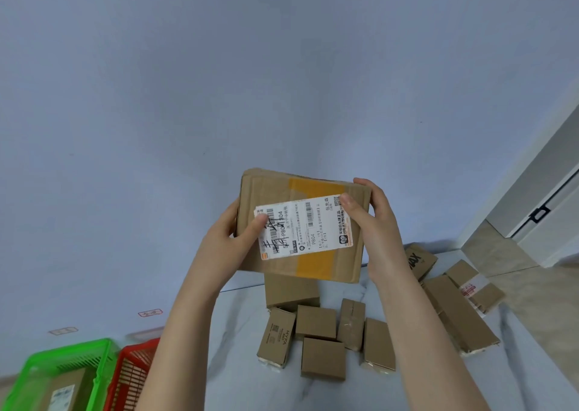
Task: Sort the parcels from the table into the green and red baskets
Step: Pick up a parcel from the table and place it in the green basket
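The left hand and right hand each grip a side of a flat cardboard parcel, thumbs pressed on its front. They hold it in the air above the far edge of the table, shipping label facing the person. This looks like the label-checking step. Next the parcel must be carried left and down to the green basket or the red basket, side by side past the table's left edge. More boxes wait on the table.
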